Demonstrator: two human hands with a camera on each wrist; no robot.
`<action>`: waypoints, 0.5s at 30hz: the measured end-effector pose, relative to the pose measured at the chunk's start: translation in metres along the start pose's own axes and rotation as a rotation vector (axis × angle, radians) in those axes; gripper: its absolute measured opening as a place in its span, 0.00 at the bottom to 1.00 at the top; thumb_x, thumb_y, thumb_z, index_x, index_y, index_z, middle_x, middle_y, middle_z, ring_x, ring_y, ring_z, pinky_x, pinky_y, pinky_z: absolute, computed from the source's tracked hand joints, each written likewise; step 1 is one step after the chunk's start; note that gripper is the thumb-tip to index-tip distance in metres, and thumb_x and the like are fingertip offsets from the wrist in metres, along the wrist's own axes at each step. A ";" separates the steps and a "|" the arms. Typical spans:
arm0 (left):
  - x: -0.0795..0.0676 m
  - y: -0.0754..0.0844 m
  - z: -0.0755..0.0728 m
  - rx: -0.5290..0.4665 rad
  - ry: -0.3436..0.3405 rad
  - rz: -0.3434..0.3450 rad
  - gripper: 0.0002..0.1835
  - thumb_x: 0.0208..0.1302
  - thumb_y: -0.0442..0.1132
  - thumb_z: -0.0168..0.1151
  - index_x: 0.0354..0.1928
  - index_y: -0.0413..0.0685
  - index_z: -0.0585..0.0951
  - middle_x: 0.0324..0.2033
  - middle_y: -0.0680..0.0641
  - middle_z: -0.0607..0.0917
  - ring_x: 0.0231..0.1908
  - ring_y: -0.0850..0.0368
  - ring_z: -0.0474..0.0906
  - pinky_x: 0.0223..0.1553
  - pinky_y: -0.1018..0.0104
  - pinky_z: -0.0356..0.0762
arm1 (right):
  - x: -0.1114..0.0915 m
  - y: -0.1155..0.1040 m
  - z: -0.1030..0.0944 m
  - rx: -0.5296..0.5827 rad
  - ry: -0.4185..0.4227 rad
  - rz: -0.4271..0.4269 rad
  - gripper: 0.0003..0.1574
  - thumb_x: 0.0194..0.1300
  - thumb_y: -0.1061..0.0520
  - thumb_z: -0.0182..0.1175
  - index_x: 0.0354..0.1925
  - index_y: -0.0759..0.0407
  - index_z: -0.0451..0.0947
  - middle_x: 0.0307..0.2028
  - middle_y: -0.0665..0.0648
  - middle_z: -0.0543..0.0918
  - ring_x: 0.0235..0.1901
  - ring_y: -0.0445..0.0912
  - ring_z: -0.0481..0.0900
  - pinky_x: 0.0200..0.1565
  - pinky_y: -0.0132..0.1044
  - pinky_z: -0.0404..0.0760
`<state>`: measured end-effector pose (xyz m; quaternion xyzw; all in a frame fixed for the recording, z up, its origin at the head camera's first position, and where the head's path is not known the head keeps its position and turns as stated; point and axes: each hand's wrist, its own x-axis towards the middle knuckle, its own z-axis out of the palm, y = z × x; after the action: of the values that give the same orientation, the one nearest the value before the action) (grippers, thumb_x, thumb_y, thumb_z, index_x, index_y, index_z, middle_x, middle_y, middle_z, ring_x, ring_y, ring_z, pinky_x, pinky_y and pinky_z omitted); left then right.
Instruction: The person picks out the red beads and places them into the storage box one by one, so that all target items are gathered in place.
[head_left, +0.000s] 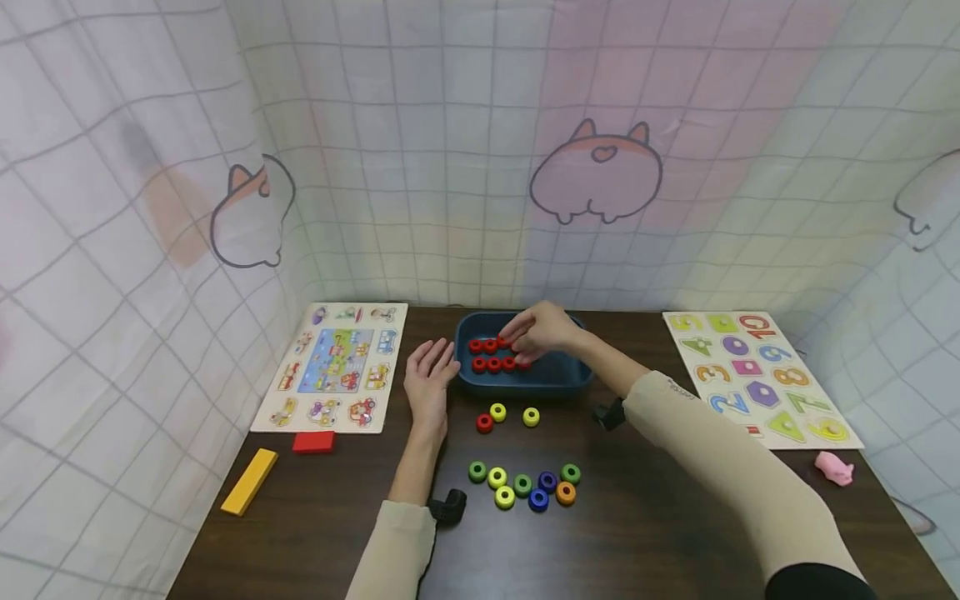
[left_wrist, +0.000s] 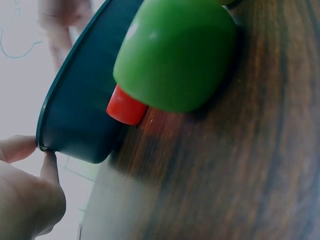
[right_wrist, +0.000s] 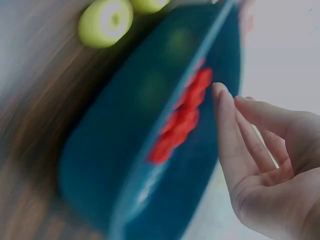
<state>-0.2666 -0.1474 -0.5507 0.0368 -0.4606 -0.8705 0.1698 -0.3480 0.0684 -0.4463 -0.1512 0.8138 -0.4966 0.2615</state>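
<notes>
Inside the dark blue tray (head_left: 555, 379), red rings (head_left: 493, 365) stand in two rows. My right hand (head_left: 546, 327) is over the tray, its fingertips close above the rings. In the right wrist view, that hand's thumb and fingers (right_wrist: 227, 115) are loosely bent, with nothing visible between them. At the tray's left end is my left hand (head_left: 429, 383); in the left wrist view its thumb and a finger pinch the rim. In front of the tray lie a loose red ring (head_left: 484, 423) and two yellow rings, one of them a yellow ring (head_left: 531, 417) further right.
Nearer me lie several green, yellow, blue and orange rings (head_left: 522, 486). A picture puzzle board (head_left: 386, 321) is at left, a number-and-shape board (head_left: 757, 442) at right. Also on the table are a red block (head_left: 313, 442), a yellow block (head_left: 250, 482) and a pink pig figure (head_left: 835, 468).
</notes>
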 end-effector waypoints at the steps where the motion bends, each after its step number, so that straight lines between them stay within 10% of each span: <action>1: 0.001 0.001 0.000 0.002 0.001 0.000 0.32 0.61 0.18 0.59 0.65 0.40 0.63 0.63 0.34 0.72 0.64 0.38 0.69 0.54 0.64 0.78 | -0.003 -0.007 0.004 0.003 -0.021 -0.024 0.19 0.60 0.71 0.64 0.51 0.67 0.82 0.46 0.67 0.85 0.37 0.62 0.86 0.44 0.59 0.82; 9: 0.004 0.004 -0.003 -0.038 -0.008 0.000 0.34 0.60 0.18 0.59 0.67 0.37 0.60 0.66 0.29 0.66 0.66 0.36 0.66 0.56 0.62 0.77 | -0.033 -0.032 0.056 -0.108 -0.270 -0.112 0.15 0.60 0.69 0.65 0.46 0.60 0.85 0.39 0.59 0.88 0.33 0.60 0.87 0.36 0.52 0.86; 15: -0.001 0.004 -0.003 -0.033 -0.017 -0.021 0.34 0.61 0.18 0.59 0.67 0.37 0.60 0.67 0.28 0.65 0.66 0.37 0.67 0.51 0.67 0.80 | -0.041 -0.008 0.089 -0.253 -0.230 -0.102 0.17 0.58 0.70 0.67 0.46 0.57 0.86 0.43 0.62 0.87 0.29 0.56 0.87 0.31 0.46 0.87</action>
<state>-0.2646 -0.1511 -0.5494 0.0316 -0.4473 -0.8799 0.1572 -0.2634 0.0209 -0.4612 -0.2799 0.8258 -0.3820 0.3062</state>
